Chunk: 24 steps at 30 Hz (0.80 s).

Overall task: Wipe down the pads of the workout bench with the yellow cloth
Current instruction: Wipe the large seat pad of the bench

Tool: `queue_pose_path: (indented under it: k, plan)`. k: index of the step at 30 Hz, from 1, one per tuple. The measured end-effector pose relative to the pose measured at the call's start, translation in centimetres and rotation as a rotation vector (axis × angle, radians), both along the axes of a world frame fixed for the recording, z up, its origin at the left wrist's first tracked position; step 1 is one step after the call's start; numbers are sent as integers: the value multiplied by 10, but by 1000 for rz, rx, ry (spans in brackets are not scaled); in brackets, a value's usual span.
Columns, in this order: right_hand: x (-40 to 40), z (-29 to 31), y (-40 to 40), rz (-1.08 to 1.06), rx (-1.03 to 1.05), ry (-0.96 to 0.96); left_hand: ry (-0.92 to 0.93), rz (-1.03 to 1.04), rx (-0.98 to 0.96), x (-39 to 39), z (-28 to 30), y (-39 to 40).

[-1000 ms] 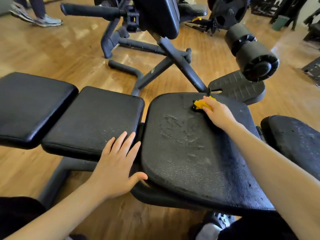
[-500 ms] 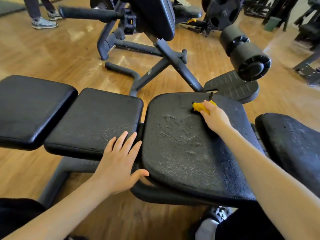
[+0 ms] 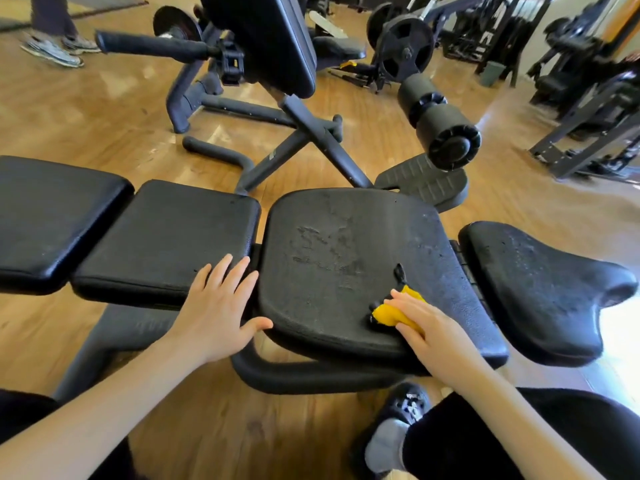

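Item, left to right: two smooth black pads point(image 3: 162, 233) not under the cloth; your left hand point(image 3: 218, 306) open, flat across the gap, thumb hooked on the worn centre pad point(image 3: 346, 258); your right hand point(image 3: 433, 336) pressing the bunched yellow cloth point(image 3: 389, 311) near that pad's front edge; saddle pad point(image 3: 540, 289) at far right. Risk, as a judgement: the cloth sits close to the rim, so a stroke towards you could drag it off. The flaking surface may snag it.
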State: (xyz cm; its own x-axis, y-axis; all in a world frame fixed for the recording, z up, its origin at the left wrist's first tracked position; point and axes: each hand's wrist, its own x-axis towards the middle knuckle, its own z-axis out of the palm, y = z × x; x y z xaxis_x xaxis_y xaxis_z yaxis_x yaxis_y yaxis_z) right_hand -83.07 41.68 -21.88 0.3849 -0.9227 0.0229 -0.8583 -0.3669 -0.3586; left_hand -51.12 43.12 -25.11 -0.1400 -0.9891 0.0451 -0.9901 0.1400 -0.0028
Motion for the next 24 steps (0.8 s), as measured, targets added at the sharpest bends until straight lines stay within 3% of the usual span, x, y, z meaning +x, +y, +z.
queue_pose_path:
  k: [10, 24]
  plan:
    - [-27, 5, 0, 205, 84, -75, 29, -12, 15, -1, 3, 1]
    - [-16, -11, -183, 67, 109, -134, -50, -53, -29, 2, -4, -6]
